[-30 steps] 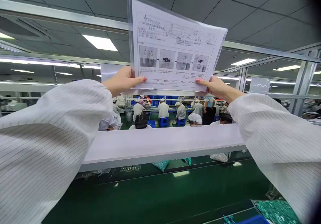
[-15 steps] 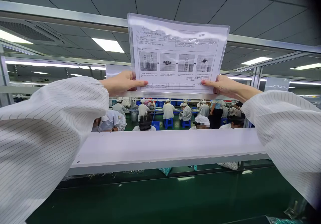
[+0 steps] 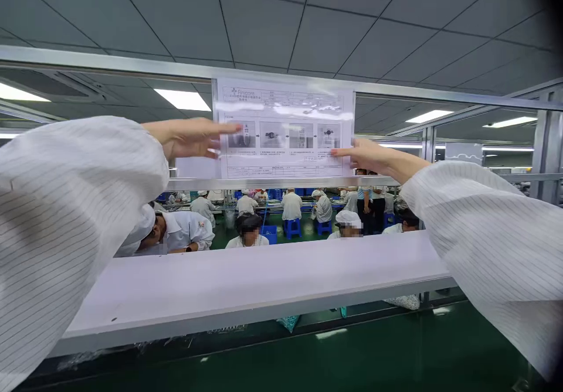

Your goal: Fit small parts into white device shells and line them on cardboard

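A printed instruction sheet in a clear plastic sleeve [image 3: 285,108] stands upright between two metal rails, with a row of photos and arrows across it. My left hand [image 3: 187,137] is at its left edge, one digit lying across the front and the other fingers lower down by the edge. At the right edge, my right hand [image 3: 369,154] has its thumb on the front of the sleeve; its other fingers are partly hidden. Both forearms are in loose white striped sleeves. Glare covers some of the print.
The upper rail [image 3: 132,64] and lower rail [image 3: 396,180] cross the view. Below them runs a white shelf [image 3: 264,286] above a green surface [image 3: 373,351]. Several people in white caps and coats sit beyond, some on blue stools [image 3: 292,227]. A teal bag [image 3: 289,323] lies under the shelf.
The sleeved sheet has moved down and away from me, from in front of the upper rail to between the rails. My left hand now reaches higher on its edge. The view has tilted up.
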Available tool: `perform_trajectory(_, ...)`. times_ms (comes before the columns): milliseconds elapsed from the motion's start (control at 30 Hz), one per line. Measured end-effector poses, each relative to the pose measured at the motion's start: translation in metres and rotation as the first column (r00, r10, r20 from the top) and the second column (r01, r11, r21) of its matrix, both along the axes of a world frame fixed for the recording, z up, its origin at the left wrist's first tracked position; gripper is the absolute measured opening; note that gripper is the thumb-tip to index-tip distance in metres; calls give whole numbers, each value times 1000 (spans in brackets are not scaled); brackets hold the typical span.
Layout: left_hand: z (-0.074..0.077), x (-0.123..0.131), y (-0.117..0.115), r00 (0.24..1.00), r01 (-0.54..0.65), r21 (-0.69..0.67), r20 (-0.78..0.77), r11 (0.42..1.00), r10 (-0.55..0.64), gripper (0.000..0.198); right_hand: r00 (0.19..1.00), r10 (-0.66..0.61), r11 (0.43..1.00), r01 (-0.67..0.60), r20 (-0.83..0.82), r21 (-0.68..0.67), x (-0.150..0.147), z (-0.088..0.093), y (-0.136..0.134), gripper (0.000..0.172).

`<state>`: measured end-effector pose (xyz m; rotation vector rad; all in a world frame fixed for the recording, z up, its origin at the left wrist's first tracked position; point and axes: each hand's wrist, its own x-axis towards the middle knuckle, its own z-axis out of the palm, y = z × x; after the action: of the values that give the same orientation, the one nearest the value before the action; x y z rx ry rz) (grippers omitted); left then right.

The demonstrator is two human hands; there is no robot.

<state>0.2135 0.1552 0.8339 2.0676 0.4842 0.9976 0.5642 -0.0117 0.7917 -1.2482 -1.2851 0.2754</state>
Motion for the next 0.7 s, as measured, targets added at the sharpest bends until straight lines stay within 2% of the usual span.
perform_trajectory(67, 25, 7, -7, 991, 66, -89, 123, 994, -55, 40, 999, -3, 990, 10, -50, 141, 1, 22, 4, 32)
perform_trajectory(133, 43, 16, -13, 945, 79, -88, 325, 993, -46, 34, 996, 14, 963, 11, -90, 270, 3, 45, 9, 29)
perform_trajectory(200, 52, 25, -16, 900, 58, -67, 435, 996, -23, 25, 993, 45, 933, -3, -110, 359, 4, 62, 15, 27)
perform_trajectory(267, 52, 30, -14, 887, 46, -48, 462, 998, -18, 17, 991, 79, 911, -26, -111, 412, 6, 71, 22, 27)
perform_trajectory(467, 46, 32, -1, 867, 26, -26, 498, 999, -9, 15, 985, 157, 859, -99, -74, 503, 13, 62, 41, 45)
perform_trajectory(633, 50, 44, 8, 837, -57, -9, 544, 998, 53, 7, 982, 185, 837, -137, -38, 530, 21, 62, 49, 35)
perform_trajectory(700, 51, 48, 11, 838, -84, 11, 542, 996, 64, 13, 985, 172, 836, -131, -27, 533, 22, 65, 54, 34)
